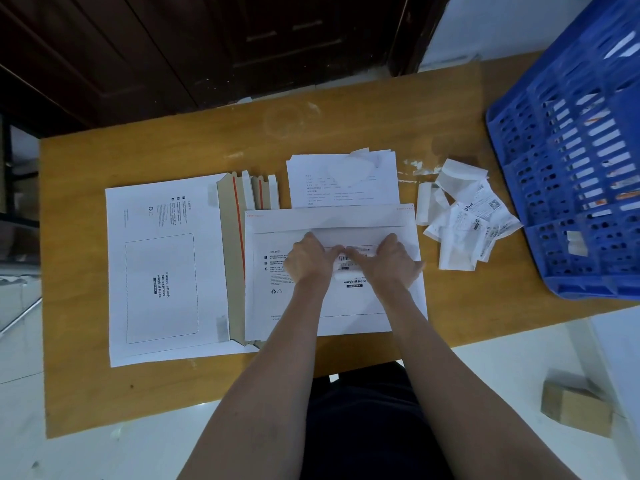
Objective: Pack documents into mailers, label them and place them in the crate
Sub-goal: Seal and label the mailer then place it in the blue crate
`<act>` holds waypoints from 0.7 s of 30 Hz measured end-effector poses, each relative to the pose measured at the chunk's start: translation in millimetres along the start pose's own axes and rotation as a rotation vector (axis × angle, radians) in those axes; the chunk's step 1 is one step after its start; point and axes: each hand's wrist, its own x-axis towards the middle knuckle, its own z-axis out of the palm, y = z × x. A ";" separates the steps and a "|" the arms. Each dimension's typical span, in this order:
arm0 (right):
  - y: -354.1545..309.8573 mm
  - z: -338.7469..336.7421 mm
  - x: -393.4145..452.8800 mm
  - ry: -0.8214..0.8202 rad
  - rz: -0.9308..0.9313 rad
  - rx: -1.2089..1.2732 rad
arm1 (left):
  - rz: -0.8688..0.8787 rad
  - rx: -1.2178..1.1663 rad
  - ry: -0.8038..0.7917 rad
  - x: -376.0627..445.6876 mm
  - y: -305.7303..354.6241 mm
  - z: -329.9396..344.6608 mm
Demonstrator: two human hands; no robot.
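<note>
A white cardboard mailer (332, 306) lies flat in the middle of the wooden table (173, 150), its flap folded down. A barcoded waybill label (348, 259) lies on its "waybill here" area. My left hand (308, 259) and my right hand (394, 259) both press on the label with their fingers meeting at its middle. Behind the mailer lies a stack of printed documents (343, 181). To the left sits a pile of unused mailers (162, 271) with brown flaps and red strips. The blue plastic crate (571, 161) stands at the right, holding several packed mailers.
Crumpled label backings and loose waybill labels (464, 216) are heaped between the mailer and the crate. A small cardboard box (576, 408) sits on the white floor at the lower right. Dark wooden furniture stands behind the table.
</note>
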 end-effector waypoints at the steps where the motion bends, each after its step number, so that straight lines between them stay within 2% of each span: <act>1: -0.2 -0.9 1.4 -0.014 0.022 0.047 | -0.027 -0.041 -0.018 0.6 0.1 -0.7; 4: 2.7 -6.4 7.4 -0.056 0.083 0.199 | -0.117 -0.160 -0.065 3.5 -0.5 -0.4; 8: 10.0 -4.6 14.9 -0.033 0.070 0.334 | -0.152 -0.205 -0.085 5.1 1.5 -1.3; 13: 15.7 -6.4 15.2 -0.044 0.026 0.389 | -0.131 -0.215 -0.087 3.4 -0.5 -2.2; 21: 30.2 -17.8 12.5 -0.108 0.086 0.457 | -0.022 -0.252 -0.075 1.2 -12.9 -2.6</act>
